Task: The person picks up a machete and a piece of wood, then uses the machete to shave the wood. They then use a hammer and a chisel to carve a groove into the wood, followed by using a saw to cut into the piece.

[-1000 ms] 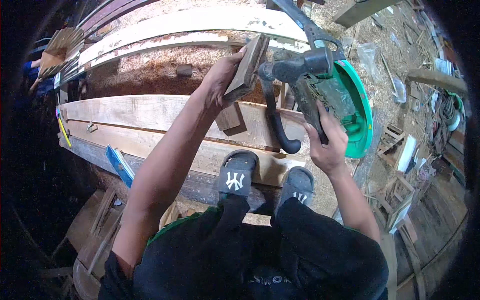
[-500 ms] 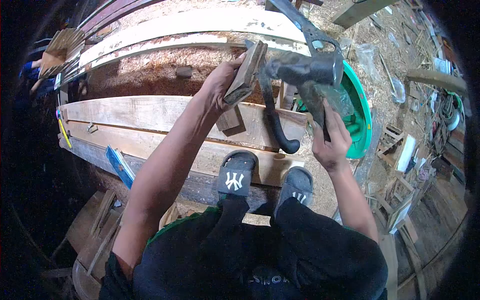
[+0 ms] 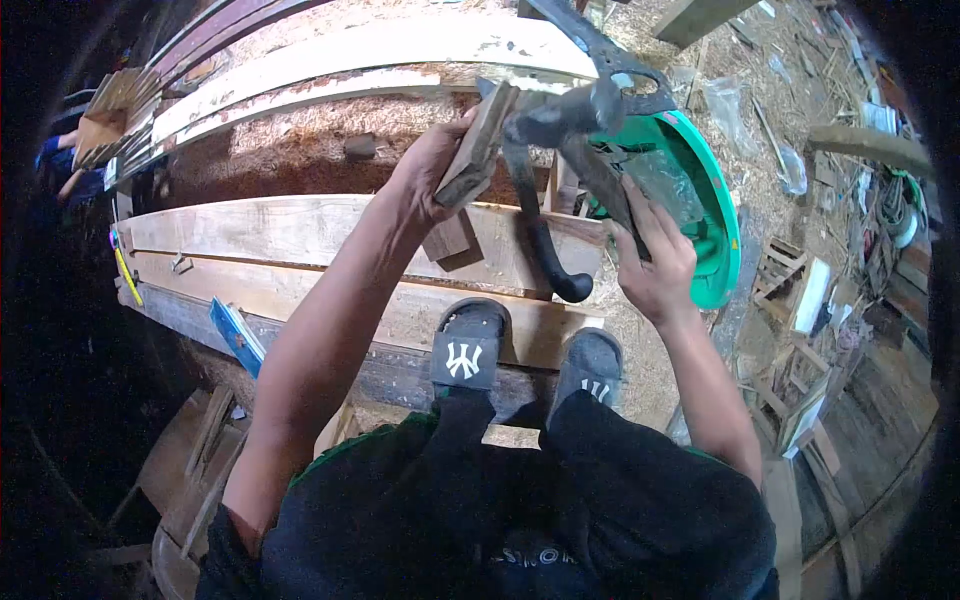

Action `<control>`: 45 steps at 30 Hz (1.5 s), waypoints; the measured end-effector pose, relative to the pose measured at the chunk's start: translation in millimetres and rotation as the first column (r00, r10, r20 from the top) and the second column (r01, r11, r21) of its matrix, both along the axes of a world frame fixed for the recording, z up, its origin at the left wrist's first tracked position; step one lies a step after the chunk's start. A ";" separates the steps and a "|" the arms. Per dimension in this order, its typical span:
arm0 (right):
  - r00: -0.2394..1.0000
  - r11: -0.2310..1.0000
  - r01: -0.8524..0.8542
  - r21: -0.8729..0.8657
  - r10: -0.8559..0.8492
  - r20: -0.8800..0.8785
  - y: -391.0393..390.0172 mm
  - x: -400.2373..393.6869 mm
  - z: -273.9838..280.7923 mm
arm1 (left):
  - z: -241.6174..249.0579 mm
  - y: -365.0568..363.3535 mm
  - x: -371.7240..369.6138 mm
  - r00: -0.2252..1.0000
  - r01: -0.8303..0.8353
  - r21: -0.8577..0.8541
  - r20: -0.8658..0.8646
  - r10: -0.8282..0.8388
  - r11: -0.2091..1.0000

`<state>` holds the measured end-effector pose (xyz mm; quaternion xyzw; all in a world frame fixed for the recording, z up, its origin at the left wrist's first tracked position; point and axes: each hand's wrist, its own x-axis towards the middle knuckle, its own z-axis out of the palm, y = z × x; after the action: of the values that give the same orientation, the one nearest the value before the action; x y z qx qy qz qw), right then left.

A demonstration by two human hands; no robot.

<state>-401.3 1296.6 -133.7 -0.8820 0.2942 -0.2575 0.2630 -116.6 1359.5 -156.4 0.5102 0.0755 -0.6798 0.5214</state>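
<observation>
In my left hand [image 3: 440, 160] is a short, thick wooden block [image 3: 478, 150], tilted upright, its fingers closed round the far side. A dark pointed tip shows behind the block's top end. My right hand [image 3: 658, 250] is wrapped round the handle of a hammer [image 3: 565, 118]; its heavy dark head is smeared by motion and overlaps the block's right edge in this view. Below the head runs a dark curved bar [image 3: 540, 240] with a rounded, hooked lower end. A smaller wood piece [image 3: 452, 238] lies on the planks under the block.
Long planks [image 3: 250, 225] stretch left, under my slippers [image 3: 468, 345]. A green tub [image 3: 722, 230] stands at the right, beside a dark saw handle [image 3: 645, 88]. Wood shavings [image 3: 290, 150] and scraps cover the ground. A person's arm [image 3: 68, 140] shows at far left.
The hammer head has swung a little left and up, towards the block, and become blurred. The right hand has shifted slightly left; the left hand still grips the block.
</observation>
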 end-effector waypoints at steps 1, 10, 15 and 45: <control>0.998 0.998 0.036 0.060 -0.039 0.043 1.2 1.2 -2.4 | 4.2 3.1 -0.9 0.998 -0.059 -0.036 -0.023 0.058 0.998; 0.988 0.992 -0.012 0.124 -0.007 0.156 4.4 2.6 -1.7 | 10.3 -1.9 -2.4 0.999 0.039 -0.077 0.026 -0.037 0.996; 0.988 0.987 -0.018 0.157 -0.007 0.157 7.8 5.1 2.8 | 5.2 1.2 -0.6 0.999 0.047 -0.111 0.027 -0.044 0.993; 0.943 0.869 0.319 0.379 -0.251 -0.219 -81.3 103.7 -117.2 | 33.3 -18.9 -7.1 0.962 -0.138 -0.257 0.193 0.191 0.957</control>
<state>-297.6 1215.3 -250.8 -0.7721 0.4892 -0.1535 0.3756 -123.6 1340.6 -123.1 0.5058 -0.0222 -0.5784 0.6396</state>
